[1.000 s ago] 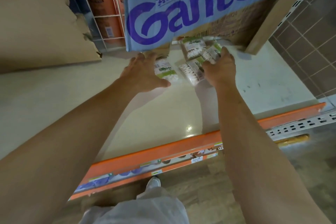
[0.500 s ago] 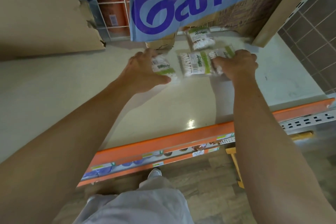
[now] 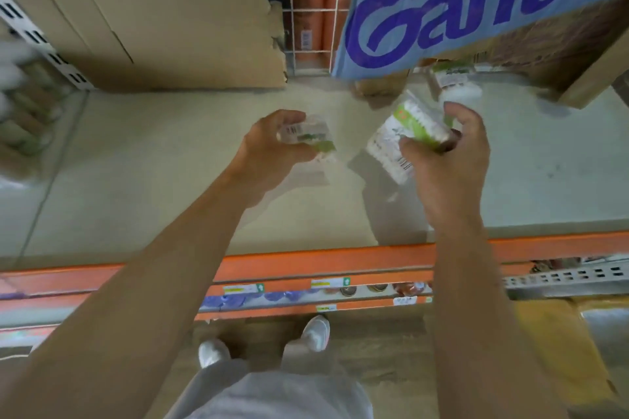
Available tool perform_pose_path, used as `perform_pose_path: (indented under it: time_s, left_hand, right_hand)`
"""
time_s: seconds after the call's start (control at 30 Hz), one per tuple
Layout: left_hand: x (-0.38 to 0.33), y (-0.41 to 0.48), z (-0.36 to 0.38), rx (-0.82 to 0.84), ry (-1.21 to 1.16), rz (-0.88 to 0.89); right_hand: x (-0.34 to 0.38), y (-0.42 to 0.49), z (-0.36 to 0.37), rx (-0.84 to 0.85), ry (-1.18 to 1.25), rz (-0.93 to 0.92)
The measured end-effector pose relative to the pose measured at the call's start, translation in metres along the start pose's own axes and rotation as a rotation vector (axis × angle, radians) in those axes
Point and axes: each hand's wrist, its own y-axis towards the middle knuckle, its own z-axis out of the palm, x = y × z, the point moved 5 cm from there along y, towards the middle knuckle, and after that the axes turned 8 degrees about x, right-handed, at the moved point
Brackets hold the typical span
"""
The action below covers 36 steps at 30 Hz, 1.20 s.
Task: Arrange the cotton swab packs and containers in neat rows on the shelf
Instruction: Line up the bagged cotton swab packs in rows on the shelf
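Cotton swab packs (image 3: 401, 136) are held in both hands above the shelf (image 3: 170, 163): the left hand (image 3: 269, 153) curls its fingers round a small pack (image 3: 306, 134), and the right hand (image 3: 449, 160) pinches a tilted bundle (image 3: 391, 146), though whether that is one pack or two cannot be told. A third pack (image 3: 454, 83) lies at the back, just under the printed carton (image 3: 476, 10). Judged step is gathering before placement, and the next move calls for setting each pack down flat, side by side, labels aligned.

A single view was taken from a wide-angle camera worn on the head. It was aimed forward and steeply down, close over the shelf (image 3: 153, 180) and both forearms (image 3: 163, 282), with shoes (image 3: 316, 333) and floor (image 3: 391, 360) caught at the bottom edge.
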Motion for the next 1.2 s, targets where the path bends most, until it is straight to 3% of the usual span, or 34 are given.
perform_pose_path:
  time_s: [0.23, 0.57, 0.87, 1.2]
  left_hand:
    - [0.042, -0.053, -0.091, -0.168, -0.21, -0.009]
    - [0.116, -0.194, -0.274, -0.337, -0.467, 0.106]
    - [0.209, -0.308, -0.421, -0.669, -0.634, 0.035]
    - [0.252, -0.335, -0.515, -0.862, -0.752, -0.034]
  right_hand:
    - [0.01, -0.053, 0.12, 0.304, 0.141, 0.123]
    - [0.08, -0.168, 0.309, 0.573, 0.329, 0.029]
    - [0.112, -0.28, 0.465, 0.804, 0.29, -0.04]
    - [0.135, -0.321, 0.587, 0.917, 0.245, -0.066]
